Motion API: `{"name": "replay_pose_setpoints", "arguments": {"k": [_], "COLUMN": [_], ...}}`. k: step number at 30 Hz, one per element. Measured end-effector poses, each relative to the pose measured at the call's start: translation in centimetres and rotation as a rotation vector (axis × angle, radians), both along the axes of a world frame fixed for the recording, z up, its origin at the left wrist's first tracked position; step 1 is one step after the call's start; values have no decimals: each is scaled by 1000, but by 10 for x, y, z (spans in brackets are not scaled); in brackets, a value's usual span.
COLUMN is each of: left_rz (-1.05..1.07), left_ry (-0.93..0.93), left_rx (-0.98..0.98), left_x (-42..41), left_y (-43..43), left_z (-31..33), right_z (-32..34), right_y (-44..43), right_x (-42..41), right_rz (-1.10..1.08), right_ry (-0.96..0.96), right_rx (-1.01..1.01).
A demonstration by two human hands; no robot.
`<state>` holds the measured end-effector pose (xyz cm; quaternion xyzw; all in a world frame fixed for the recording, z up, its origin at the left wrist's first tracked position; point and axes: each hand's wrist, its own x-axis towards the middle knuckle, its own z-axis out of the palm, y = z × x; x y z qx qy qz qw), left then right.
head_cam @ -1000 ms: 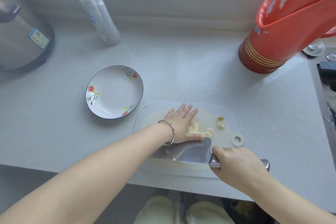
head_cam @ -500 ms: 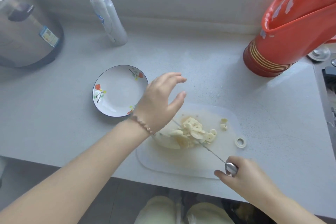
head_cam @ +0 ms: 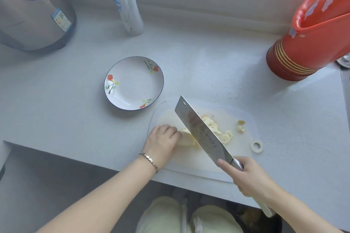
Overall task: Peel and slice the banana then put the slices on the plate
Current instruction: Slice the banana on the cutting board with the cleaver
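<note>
Counter [head_cam: 208,58]: bottle [head_cam: 128,11], red jug [head_cam: 306,43] behind; cleaver [head_cam: 200,128] over slices [head_cam: 226,136].

My right hand [head_cam: 248,178] grips the cleaver [head_cam: 200,130] by its handle, forefinger laid against the blade's heel. The blade slants toward the far left over the cutting board [head_cam: 189,162], broad face up. My left hand [head_cam: 162,141], fingers curled, holds the uncut banana piece [head_cam: 187,138] at the board's left side. Banana slices [head_cam: 226,137] lie heaped right of the blade. The plate [head_cam: 132,85] stands just beside the board's far-left corner.
</note>
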<state>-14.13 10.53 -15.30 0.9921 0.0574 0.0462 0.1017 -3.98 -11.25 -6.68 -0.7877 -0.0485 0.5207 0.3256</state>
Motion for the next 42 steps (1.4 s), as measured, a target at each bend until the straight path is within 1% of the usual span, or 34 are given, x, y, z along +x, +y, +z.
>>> {"name": "replay_pose_setpoints", "arguments": {"k": [2, 6, 9, 13, 18, 20, 23, 27, 29, 33, 36, 42], "left_rz": [2, -26, -71, -126, -81, -64, -65, -57, -64, -67, -74, -67], "left_ry": [-57, -49, -80, -113, 24, 45, 10, -29, -46, -81, -127, -139], "left_rx": [15, 30, 22, 45, -23, -50, -83, -119, -137, -137, -109, -89], "left_x": [-1, -9, -14, -16, -15, -17, -18, -13, -9, -8, -13, -13], "left_y": [4, 11, 17, 26, 21, 20, 18, 16, 14, 15, 15, 15], "left_z": [-5, -5, -4, -10, -14, -15, -13, -12, -13, -12, -12, -13], "right_z": [-1, -4, -5, -11, -17, -18, -18, -14, -8, -4, -9, -18], "right_y": [1, 2, 5, 9, 12, 11, 9, 6, 6, 8, 8, 11], "right_x": [-1, -2, -1, -3, -4, -4, -2, 1, 2, 1, -4, -6], "right_rz": [18, 41, 68, 149, 164, 151, 118, 0, -23, 42, 140, 134], "right_ry": [1, -4, 1, -54, -65, -56, -53, -10, 0, 12, -35, -27], "right_rx": [-8, -31, -46, -83, -85, -83, -83, -58, -37, -46, -82, -102]}}
